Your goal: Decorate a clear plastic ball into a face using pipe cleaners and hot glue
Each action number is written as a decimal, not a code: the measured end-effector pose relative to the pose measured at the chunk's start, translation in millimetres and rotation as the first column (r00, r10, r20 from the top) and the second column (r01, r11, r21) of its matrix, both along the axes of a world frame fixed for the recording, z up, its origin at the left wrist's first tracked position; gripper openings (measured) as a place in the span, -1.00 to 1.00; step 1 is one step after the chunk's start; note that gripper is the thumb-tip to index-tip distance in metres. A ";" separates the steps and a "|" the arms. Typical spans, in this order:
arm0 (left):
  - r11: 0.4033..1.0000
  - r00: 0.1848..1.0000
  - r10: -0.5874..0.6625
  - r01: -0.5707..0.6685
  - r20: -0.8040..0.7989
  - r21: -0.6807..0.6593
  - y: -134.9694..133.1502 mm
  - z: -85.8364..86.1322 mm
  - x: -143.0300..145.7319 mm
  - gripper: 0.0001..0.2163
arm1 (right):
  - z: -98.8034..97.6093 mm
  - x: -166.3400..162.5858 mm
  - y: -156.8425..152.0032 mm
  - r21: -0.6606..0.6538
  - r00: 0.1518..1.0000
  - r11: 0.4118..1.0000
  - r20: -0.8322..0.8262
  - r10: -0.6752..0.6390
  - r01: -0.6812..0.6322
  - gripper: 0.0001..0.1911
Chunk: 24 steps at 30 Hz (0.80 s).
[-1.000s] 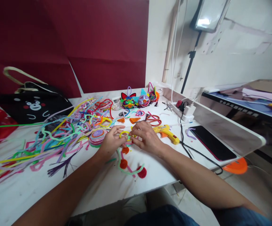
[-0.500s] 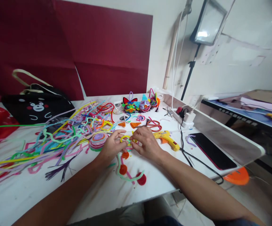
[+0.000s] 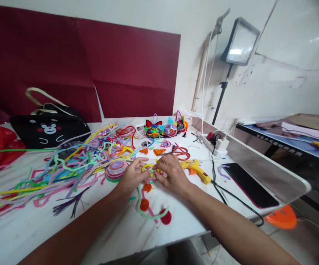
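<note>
Glue gun (image 3: 197, 169) nr R hand (image 3: 170, 173), scissors (image 3: 181, 153) just beyond

This white marbled table (image 3: 10, 235) is carrying a ton: fuzzy pipe cleaners (image 3: 73, 165) are sprawling all over the left, a black bear-face bag (image 3: 50, 129) is slouching behind them, three decorated balls (image 3: 170, 130) are crowding the back, and a yellow glue gun (image 3: 199, 171), power strip (image 3: 216, 149) and dark phone (image 3: 251, 185) are hogging the right.
</note>
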<state>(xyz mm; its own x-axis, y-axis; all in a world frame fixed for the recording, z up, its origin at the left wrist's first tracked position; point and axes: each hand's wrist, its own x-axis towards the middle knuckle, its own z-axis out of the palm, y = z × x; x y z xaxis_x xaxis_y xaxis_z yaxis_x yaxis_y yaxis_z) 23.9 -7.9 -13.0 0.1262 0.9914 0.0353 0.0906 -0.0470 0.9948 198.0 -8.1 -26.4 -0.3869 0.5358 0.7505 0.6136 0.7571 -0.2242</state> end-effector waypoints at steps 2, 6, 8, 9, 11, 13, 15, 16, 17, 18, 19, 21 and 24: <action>1.000 1.000 0.005 -0.005 0.001 -0.001 -0.1 0.1 0.5 -0.55 | -0.2 0.2 0.0 -0.007 1.000 1.000 0.003 -0.006 0.006 -0.91; 1.000 1.000 0.006 -0.006 0.018 -0.001 -0.9 0.9 1.5 -0.56 | 0.9 0.4 -1.0 -0.025 1.000 1.000 0.015 -0.016 0.017 -0.91; 1.000 1.000 0.007 -0.007 0.028 -0.005 -1.3 1.6 2.0 -0.56 | 1.9 0.4 -1.8 -0.027 1.000 0.999 0.020 -0.017 0.018 -0.91; 1.000 0.999 0.008 -0.008 0.032 -0.006 -1.4 1.9 2.2 -0.56 | 2.4 0.5 -2.2 -0.027 1.000 0.999 0.020 -0.018 0.019 -0.91; 1.000 0.999 0.014 -0.014 0.035 -0.010 -1.7 2.6 2.7 -0.56 | 3.5 0.4 -2.9 -0.030 1.000 0.999 0.021 -0.021 0.022 -0.91; 1.000 0.999 0.022 -0.022 0.036 -0.015 -1.7 3.1 3.0 -0.56 | 4.4 0.4 -3.4 -0.034 0.999 0.999 0.022 -0.024 0.025 -0.91; 0.999 0.999 0.027 -0.027 0.037 -0.019 -1.6 3.2 3.1 -0.56 | 5.0 0.3 -3.7 -0.037 0.999 0.999 0.022 -0.025 0.026 -0.91; 0.999 0.999 0.027 -0.027 0.037 -0.021 -1.4 3.2 3.1 -0.56 | 5.2 0.2 -3.8 -0.040 0.999 0.999 0.021 -0.025 0.026 -0.91; 0.999 0.999 0.027 -0.026 0.037 -0.022 -1.2 3.1 3.1 -0.55 | 5.3 0.2 -3.9 -0.042 0.999 0.999 0.021 -0.025 0.025 -0.91; 0.999 0.999 0.026 -0.025 0.038 -0.024 -1.1 3.0 3.1 -0.54 | 5.4 0.2 -4.0 -0.043 1.000 0.999 0.020 -0.023 0.024 -0.91; 0.999 0.999 0.027 -0.026 0.041 -0.026 -0.9 2.9 3.2 -0.53 | 5.5 0.3 -4.1 -0.045 1.000 0.999 0.020 -0.022 0.023 -0.91; 0.999 0.998 0.032 -0.031 0.047 -0.031 -0.8 2.7 3.3 -0.53 | 5.4 0.3 -4.4 -0.047 1.000 0.999 0.020 -0.021 0.022 -0.91; 0.999 0.998 0.037 -0.035 0.052 -0.036 -1.0 2.3 3.1 -0.52 | 5.1 0.3 -4.4 -0.049 0.999 0.998 0.020 -0.026 0.027 -0.90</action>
<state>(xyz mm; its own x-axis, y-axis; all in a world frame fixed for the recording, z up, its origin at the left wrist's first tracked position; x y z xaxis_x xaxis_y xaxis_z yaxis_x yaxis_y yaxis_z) 27.0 -8.9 -10.7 0.0891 0.9960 0.0064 0.0393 -0.0100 0.9992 198.3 -12.5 -21.3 -0.3864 0.5819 0.7155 0.6377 0.7291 -0.2485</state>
